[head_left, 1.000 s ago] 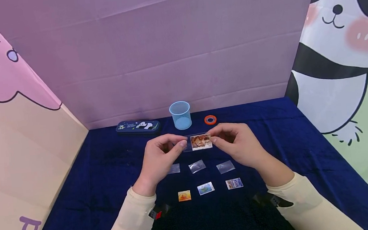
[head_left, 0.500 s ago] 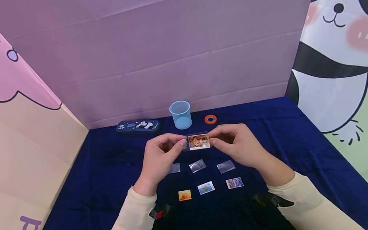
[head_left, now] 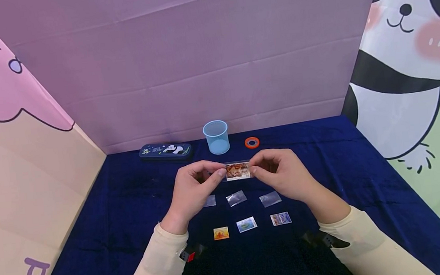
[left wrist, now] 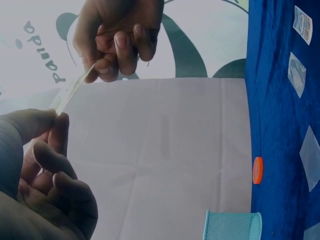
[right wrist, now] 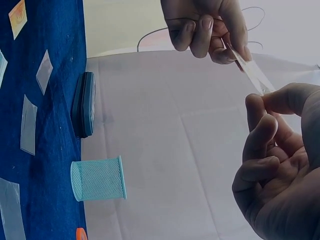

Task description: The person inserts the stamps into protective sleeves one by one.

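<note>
Above the table, my left hand [head_left: 195,192] pinches the left end of a clear plastic sleeve [head_left: 236,162] between thumb and forefinger. A brown picture stamp [head_left: 237,171] with a white border lies along the sleeve; how much of it is inside cannot be told. Thumb and forefinger of my right hand [head_left: 282,173] pinch the stamp's right end. Seen edge-on in the left wrist view, the stamp and sleeve [left wrist: 70,92] make one thin strip between both hands. Below lie three clear sleeves [head_left: 236,198] and three stamps, orange [head_left: 221,233], pale blue [head_left: 246,224] and purple-blue [head_left: 281,218].
At the back of the dark blue cloth [head_left: 131,206] stand a navy pencil case [head_left: 165,151], a light blue mesh cup [head_left: 217,140] and an orange-red tape roll [head_left: 252,142]. A mauve curtain [head_left: 197,61] rises behind them.
The stamp has shifted left along the sleeve, towards my left thumb, and my right hand has moved slightly left with it. The things on the table have stayed put.
</note>
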Tool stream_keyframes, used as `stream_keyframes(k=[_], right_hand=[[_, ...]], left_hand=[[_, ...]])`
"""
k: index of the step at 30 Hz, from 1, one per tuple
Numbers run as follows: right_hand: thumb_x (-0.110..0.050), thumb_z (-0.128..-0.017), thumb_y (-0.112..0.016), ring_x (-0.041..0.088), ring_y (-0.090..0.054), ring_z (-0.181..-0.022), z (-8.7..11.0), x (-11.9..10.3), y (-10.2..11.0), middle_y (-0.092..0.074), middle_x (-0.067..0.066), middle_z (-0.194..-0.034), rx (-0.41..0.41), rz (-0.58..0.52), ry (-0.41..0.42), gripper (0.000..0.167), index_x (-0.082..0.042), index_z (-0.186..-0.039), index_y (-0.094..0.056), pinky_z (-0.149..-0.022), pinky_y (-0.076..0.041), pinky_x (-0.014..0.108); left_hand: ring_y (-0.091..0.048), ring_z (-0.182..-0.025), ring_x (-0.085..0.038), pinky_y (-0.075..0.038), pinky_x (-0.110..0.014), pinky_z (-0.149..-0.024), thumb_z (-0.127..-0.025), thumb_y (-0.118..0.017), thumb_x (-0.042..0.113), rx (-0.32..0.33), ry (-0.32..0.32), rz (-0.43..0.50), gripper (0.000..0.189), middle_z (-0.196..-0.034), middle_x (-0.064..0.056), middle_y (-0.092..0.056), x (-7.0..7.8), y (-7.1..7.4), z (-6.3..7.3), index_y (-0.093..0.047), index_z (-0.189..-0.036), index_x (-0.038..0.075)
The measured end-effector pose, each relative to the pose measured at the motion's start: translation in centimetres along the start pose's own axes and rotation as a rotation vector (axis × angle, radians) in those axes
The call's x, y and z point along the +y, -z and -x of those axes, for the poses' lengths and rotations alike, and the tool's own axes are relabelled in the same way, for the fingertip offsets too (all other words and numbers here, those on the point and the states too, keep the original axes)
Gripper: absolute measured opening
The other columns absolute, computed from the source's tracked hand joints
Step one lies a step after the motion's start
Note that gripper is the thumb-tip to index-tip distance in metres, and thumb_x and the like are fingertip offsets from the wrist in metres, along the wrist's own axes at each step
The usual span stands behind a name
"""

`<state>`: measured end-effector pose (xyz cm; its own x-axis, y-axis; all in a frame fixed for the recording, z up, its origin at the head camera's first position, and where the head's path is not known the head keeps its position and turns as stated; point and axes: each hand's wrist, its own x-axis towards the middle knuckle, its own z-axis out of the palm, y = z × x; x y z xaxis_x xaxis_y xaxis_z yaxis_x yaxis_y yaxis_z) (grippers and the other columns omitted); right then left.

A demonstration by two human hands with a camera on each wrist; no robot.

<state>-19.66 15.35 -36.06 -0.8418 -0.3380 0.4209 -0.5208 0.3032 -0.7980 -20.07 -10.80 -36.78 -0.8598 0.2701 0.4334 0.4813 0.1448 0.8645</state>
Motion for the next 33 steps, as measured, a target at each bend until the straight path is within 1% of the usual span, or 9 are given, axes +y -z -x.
stream_keyframes(k=[8, 13, 21, 26, 33], right_hand=[[-0.009, -0.099, -0.072, 0.020, -0.054, -0.066, -0.16, 0.06, 0.01, -0.067, 0.001, -0.085, 0.003, 0.024, -0.010, 0.006, -0.012, -0.102, -0.076, -0.057, -0.044, 0.028], [-0.009, -0.100, -0.071, 0.020, -0.055, -0.066, -0.16, -0.07, -0.05, -0.069, 0.000, -0.087, 0.002, 0.019, -0.020, 0.006, -0.012, -0.102, -0.076, -0.058, -0.045, 0.028], [-0.009, -0.100, -0.071, 0.019, -0.055, -0.067, -0.07, 0.11, -0.13, -0.071, 0.000, -0.088, -0.007, 0.009, -0.028, 0.007, -0.012, -0.101, -0.077, -0.057, -0.045, 0.027], [-0.009, -0.101, -0.071, 0.019, -0.056, -0.067, -0.11, 0.19, -0.13, -0.071, 0.000, -0.088, -0.008, 0.006, -0.017, 0.007, -0.012, -0.101, -0.076, -0.057, -0.046, 0.028], [-0.008, -0.100, -0.071, 0.019, -0.058, -0.068, -0.08, 0.09, -0.15, -0.071, 0.000, -0.087, -0.020, 0.008, -0.030, 0.006, -0.011, -0.101, -0.076, -0.058, -0.046, 0.027]], left_hand=[[-0.047, -0.061, -0.021, -0.039, -0.026, -0.053, -0.099, -0.075, 0.018, -0.004, 0.007, -0.008, 0.011, -0.080, -0.003, -0.066, -0.03, 0.04, -0.03, -0.081, -0.107, 0.013], [-0.049, -0.063, -0.024, -0.040, -0.026, -0.054, -0.099, -0.075, 0.018, -0.004, 0.013, -0.005, 0.011, -0.082, -0.003, -0.067, -0.10, 0.09, -0.01, -0.081, -0.107, 0.013], [-0.049, -0.065, -0.034, -0.041, -0.026, -0.055, -0.099, -0.075, 0.016, -0.011, 0.010, 0.006, 0.010, -0.086, -0.003, -0.069, -0.23, 0.14, 0.03, -0.081, -0.106, 0.012], [-0.049, -0.065, -0.035, -0.041, -0.026, -0.054, -0.100, -0.075, 0.016, -0.012, 0.001, -0.006, 0.010, -0.085, -0.002, -0.069, -0.32, 0.18, -0.03, -0.081, -0.105, 0.012], [-0.049, -0.064, -0.034, -0.040, -0.026, -0.054, -0.099, -0.075, 0.017, -0.010, -0.001, -0.037, 0.009, -0.083, -0.002, -0.067, -0.39, 0.20, -0.08, -0.081, -0.104, 0.012]])
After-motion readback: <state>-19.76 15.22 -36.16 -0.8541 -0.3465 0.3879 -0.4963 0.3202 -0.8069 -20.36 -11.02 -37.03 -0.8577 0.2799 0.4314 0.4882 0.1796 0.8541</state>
